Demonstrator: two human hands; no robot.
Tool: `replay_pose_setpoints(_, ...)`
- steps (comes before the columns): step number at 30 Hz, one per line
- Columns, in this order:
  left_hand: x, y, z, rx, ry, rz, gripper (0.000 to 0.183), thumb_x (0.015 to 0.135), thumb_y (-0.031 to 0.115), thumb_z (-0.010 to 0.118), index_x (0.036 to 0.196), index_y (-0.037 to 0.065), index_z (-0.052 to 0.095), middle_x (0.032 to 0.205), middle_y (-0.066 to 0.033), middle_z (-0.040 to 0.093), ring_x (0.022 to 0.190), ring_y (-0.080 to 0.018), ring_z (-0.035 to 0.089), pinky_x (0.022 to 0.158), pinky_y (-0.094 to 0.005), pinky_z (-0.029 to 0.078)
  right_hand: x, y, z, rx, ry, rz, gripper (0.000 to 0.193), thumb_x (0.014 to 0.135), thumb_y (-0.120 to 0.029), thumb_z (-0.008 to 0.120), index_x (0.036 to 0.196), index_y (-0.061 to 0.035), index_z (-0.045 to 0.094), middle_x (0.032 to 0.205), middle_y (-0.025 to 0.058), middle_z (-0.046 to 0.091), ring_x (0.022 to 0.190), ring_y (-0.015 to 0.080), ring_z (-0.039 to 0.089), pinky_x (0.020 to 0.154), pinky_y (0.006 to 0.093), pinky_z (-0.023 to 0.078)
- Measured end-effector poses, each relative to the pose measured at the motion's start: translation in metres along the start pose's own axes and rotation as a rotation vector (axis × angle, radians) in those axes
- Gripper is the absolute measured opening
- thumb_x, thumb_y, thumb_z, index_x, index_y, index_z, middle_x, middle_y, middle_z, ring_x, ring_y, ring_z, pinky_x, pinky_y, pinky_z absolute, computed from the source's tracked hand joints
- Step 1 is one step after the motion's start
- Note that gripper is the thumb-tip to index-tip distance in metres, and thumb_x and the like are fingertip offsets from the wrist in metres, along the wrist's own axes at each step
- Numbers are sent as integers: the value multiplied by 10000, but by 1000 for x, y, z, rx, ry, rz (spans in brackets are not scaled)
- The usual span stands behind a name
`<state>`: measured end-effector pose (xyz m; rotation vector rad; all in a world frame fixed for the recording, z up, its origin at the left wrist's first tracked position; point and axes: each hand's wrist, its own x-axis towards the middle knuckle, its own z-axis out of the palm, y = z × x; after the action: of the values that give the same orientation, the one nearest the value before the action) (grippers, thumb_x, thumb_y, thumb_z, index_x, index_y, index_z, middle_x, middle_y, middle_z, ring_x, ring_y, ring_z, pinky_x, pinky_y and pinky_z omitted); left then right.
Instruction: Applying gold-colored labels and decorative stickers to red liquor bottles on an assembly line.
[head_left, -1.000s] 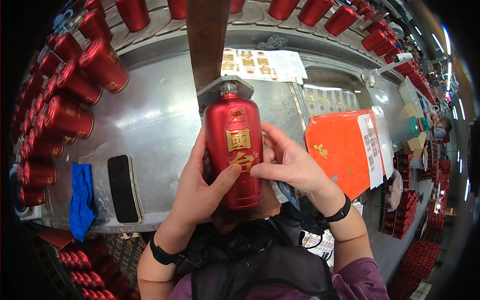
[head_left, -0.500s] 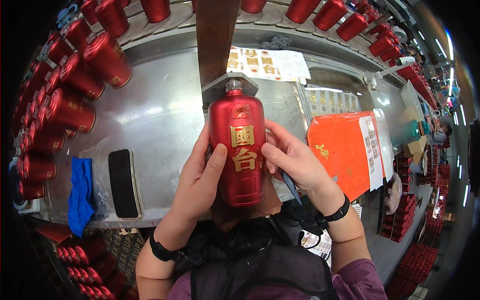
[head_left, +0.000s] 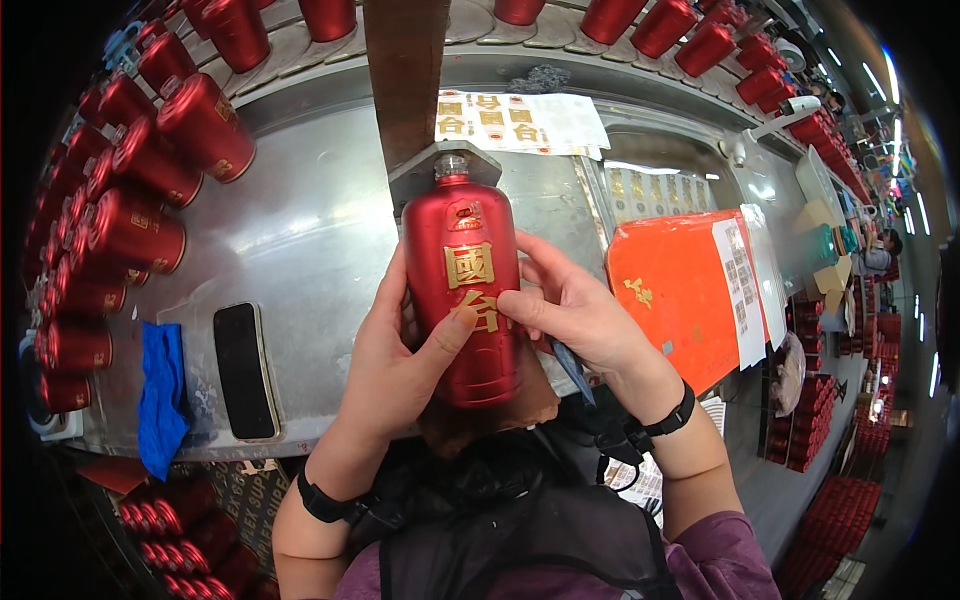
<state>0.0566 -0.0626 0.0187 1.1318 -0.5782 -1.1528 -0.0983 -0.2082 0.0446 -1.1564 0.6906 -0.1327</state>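
A glossy red bottle (head_left: 465,362) with large gold characters lies before me, its clear neck pointing away against a grey metal bracket (head_left: 408,182). My left hand (head_left: 395,350) is closed round its left side, the thumb lying over the lower gold character. From the other side my right hand (head_left: 590,320) grips the bottle, its thumb pressed at that character's right edge. A slim blue-grey pointed tool (head_left: 573,372) sticks out below the right palm; its other end is hidden. Under the bottle's base shows a brown pad (head_left: 535,405).
Left on the metal table (head_left: 310,200) are a phone (head_left: 247,370), a blue cloth (head_left: 162,395) and several red bottles (head_left: 140,232). Gold-printed sticker sheets (head_left: 540,122) lie beyond, an orange-red board (head_left: 670,300) to the right. A conveyor (head_left: 470,28) carries bottles along the back.
My left thumb has moved right and across onto the lower gold character. The right thumb has shifted inward to its edge. The whole view has drifted slightly, moving the bottle left in the picture.
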Motion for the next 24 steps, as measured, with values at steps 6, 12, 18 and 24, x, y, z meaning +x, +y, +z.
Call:
replay_pose_setpoints(6, 0, 0, -1, -9, 5, -5, 812, 1003, 128, 700, 1631, 1, 202, 1499, -152, 497, 1346, -215, 535, 1129, -375, 452, 1, 0, 1, -8, -8, -6, 822, 953, -202, 772, 1608, -36, 304, 1269, 99, 647, 917, 71, 624, 718, 230, 484)
replay_pose_setpoints(12, 0, 0, -2, -104, 14, -26, 769, 1021, 129, 674, 1626, -6, 218, 1493, -143, 509, 1333, -194, 537, 1126, -359, 452, 1, 0, -2, 37, 4, 35, 836, 949, -223, 778, 1609, -31, 302, 1248, 94, 658, 926, 80, 611, 730, 235, 481)
replay_pose_setpoints(18, -1, -2, 1, -24, 0, 1, 751, 1033, 142, 660, 1626, -6, 223, 1490, -139, 513, 1325, -187, 542, 1123, -350, 452, 1, 3, -3, 6, -15, -5, 849, 945, -249, 783, 1611, -36, 302, 1240, 85, 657, 945, 82, 610, 725, 233, 475)
replay_pose_setpoints(24, 0, -4, -1, -71, 14, -13, 757, 1027, 137, 668, 1626, -2, 227, 1485, -136, 518, 1320, -179, 546, 1120, -350, 455, 1, 4, -3, -4, -17, -7, 851, 940, -252, 787, 1611, -43, 307, 1220, 75, 658, 966, 85, 614, 730, 231, 474)
